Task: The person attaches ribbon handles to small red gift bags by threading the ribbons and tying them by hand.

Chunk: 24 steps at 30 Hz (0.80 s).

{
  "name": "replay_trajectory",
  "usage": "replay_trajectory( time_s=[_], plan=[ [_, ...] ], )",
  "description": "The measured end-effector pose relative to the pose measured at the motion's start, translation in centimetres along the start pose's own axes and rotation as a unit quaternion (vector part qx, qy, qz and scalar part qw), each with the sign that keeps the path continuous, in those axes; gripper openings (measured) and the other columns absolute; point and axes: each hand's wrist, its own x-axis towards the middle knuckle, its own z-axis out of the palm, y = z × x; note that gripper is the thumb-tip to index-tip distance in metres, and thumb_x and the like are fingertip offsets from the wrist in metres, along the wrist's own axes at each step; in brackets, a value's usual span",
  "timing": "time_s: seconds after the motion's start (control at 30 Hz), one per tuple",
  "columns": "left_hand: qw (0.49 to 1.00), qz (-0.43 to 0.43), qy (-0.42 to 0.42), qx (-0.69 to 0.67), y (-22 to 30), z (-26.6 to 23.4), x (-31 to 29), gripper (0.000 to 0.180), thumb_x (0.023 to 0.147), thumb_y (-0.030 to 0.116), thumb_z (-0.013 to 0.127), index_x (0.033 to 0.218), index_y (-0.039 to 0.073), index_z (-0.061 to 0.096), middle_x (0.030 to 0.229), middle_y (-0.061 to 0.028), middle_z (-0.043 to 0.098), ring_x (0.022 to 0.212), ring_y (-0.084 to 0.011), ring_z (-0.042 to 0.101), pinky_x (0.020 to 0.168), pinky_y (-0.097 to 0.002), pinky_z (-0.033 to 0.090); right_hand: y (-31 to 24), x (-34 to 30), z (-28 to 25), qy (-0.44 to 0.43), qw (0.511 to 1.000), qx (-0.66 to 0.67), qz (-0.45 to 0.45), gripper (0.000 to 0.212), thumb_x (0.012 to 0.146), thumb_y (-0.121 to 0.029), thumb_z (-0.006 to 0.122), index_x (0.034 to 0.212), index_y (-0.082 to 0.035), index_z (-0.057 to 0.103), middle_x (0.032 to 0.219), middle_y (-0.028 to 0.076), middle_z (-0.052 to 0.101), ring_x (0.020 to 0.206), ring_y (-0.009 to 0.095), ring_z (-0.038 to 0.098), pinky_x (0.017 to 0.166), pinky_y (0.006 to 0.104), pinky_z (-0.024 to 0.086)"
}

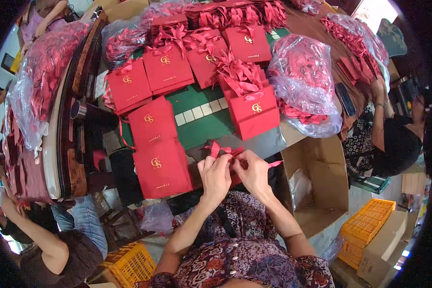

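My left hand (pixel 215 176) and my right hand (pixel 252 174) are close together at the near edge of the table, fingers pinched on a red ribbon (pixel 216 148). One loop of it stands up beyond my fingers, and a loose end sticks out to the right of my right hand. Below the hands a bit of red shows, mostly hidden, so I cannot tell its shape. Left of my hands lie stacks of flat red gift bags (pixel 162 168) with gold print. Ahead to the right, a pile of red gift bags (pixel 259 113) has ribbon handles bunched on top.
Clear plastic sacks of red bags (pixel 303 81) stand on the table. An open cardboard box (pixel 321 177) is right of my lap, beyond it a yellow crate (pixel 367 228). A phone (pixel 345 99) lies near a co-worker on the right. A metal cup (pixel 79 110) is at left.
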Motion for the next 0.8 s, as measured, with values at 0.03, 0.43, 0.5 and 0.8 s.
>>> replay_trajectory(
  time_s=[0.03, 0.43, 0.5, 0.8],
  plan=[
    [1.0, 0.001, 0.003, 0.002, 0.3, -0.1, 0.0, 0.021, 0.084, 0.005, 0.065, 0.104, 0.01, 0.067, 0.093, -0.004, 0.069, 0.085, -0.0234, 0.057, 0.082, -0.0386, 0.037, 0.2, 0.0, 0.1, 0.013, 0.999, -0.039, -0.029, 0.011, 0.081, -0.007, 0.071, 0.087, -0.001, 0.063, 0.082, 0.016, 0.067, 0.071, 0.031, 0.068, 0.063, 0.0388, 0.053],
    [0.999, -0.036, -0.013, -0.035, -0.3, 0.1, -0.4, 0.019, 0.08, 0.016, 0.076, 0.095, 0.011, 0.064, 0.088, -0.0006, 0.068, 0.085, -0.024, 0.059, 0.081, -0.0397, 0.038, 0.1, -0.1, -1.6, -0.047, 0.997, 0.032, -0.046, 0.01, 0.088, -0.006, 0.07, 0.096, 0.0, 0.068, 0.09, 0.016, 0.07, 0.079, 0.028, 0.071, 0.066, 0.036, 0.055],
    [0.998, -0.044, -0.019, -0.046, -0.6, -0.4, -0.1, 0.019, 0.081, 0.017, 0.076, 0.094, 0.012, 0.064, 0.086, -0.0007, 0.068, 0.084, -0.0239, 0.059, 0.08, -0.0399, 0.038, -0.5, 0.2, -2.7, -0.053, 0.995, 0.061, -0.058, 0.011, 0.088, -0.006, 0.069, 0.097, 0.0, 0.069, 0.09, 0.015, 0.066, 0.079, 0.03, 0.068, 0.067, 0.0353, 0.054],
    [0.993, 0.112, -0.035, -0.012, -0.2, -1.2, 0.2, 0.011, 0.079, 0.017, 0.074, 0.086, 0.014, 0.065, 0.081, 0.0011, 0.064, 0.081, -0.0213, 0.057, 0.08, -0.0386, 0.038, 1.0, 2.8, -4.4, -0.17, 0.969, -0.032, -0.175, 0.009, 0.083, -0.011, 0.07, 0.089, -0.004, 0.072, 0.089, 0.011, 0.061, 0.089, 0.031, 0.057, 0.079, 0.0397, 0.046]
  ],
)
